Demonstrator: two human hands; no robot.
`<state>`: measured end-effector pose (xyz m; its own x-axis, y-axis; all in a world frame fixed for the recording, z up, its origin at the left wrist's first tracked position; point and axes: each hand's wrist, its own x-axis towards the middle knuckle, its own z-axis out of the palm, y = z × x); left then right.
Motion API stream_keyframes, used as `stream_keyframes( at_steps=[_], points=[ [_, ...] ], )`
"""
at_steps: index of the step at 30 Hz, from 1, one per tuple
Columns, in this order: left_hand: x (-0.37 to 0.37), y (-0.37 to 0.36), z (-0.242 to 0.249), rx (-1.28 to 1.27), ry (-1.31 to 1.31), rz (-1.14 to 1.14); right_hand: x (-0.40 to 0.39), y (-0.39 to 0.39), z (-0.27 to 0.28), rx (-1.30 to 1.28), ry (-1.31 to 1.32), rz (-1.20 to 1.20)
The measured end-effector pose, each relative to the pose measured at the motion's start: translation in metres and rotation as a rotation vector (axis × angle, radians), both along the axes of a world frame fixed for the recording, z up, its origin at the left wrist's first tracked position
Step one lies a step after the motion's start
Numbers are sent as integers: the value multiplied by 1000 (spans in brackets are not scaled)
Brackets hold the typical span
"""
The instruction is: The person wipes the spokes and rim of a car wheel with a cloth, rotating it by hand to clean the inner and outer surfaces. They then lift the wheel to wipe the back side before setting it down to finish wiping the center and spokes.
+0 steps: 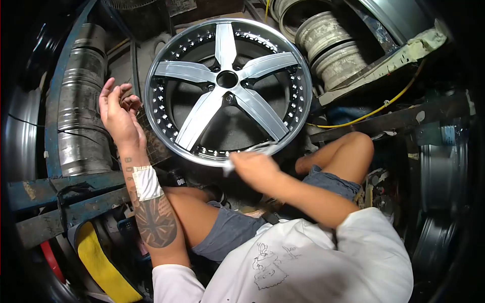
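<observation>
A five-spoke car wheel rim [189,121] with a polished lip and silver bolts around its edge lies in front of me. My right hand [254,169], smeared by motion, is closed at the near lip of the rim. Thin white material like a rag [270,148] sticks out from both sides of its fist. To the left of the rim, my left hand [121,108] is raised with its palm turned up. Its fingers are loosely curled and apart, with nothing in them. White tape [148,183] wraps the left forearm.
Worn wheel rims [83,116] are stacked on a blue metal rack [55,101] at left. More dusty rims [333,53] stand at the upper right. A yellow hose [371,118] runs along the right. A yellow strip [103,262] lies at the lower left.
</observation>
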<state>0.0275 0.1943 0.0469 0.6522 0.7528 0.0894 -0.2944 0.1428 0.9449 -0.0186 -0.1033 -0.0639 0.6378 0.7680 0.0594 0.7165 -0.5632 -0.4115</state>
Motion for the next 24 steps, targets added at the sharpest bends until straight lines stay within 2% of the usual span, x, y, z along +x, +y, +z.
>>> stream_keyframes(
  at_steps=[2, 4, 6, 8, 10, 12, 14, 17, 18, 20, 22, 23, 24],
  points=[
    [-5, 7, -5, -15, -4, 3, 25, -41, 10, -113, 1, 47],
    [-4, 15, -8, -38, -22, -2, 32, -34, 16, -249, 44, 57],
    [-2, 13, -7, -69, -24, -16, 29, 10, 18, -294, 196, 108],
    [0, 8, -5, -55, -14, -26, 21, 60, 19, -24, 269, 99],
    [1, 7, -4, -47, -11, -26, 23, 52, 13, -138, 290, 116],
    [-1, 9, -4, -45, -7, -29, 51, 0, 19, -265, 311, 224],
    [-3, 14, -2, -40, -17, -23, 74, -44, 22, -338, 257, 258],
    [-2, 25, -14, -72, -26, -38, 47, -10, 34, -542, 111, 255],
    [-1, 27, -14, -88, -29, -44, 44, 6, 30, -501, 90, 328],
    [0, 22, -5, -68, -16, -31, 38, 13, 11, -463, 41, 310],
    [-5, 22, -6, -54, -27, -33, 49, -13, 24, -419, 117, 260],
    [-8, 21, -3, -46, -29, -24, 57, -30, 18, -516, 50, 243],
    [-11, 24, -6, -63, -29, -20, 59, -34, 25, -428, 29, 270]
  ],
)
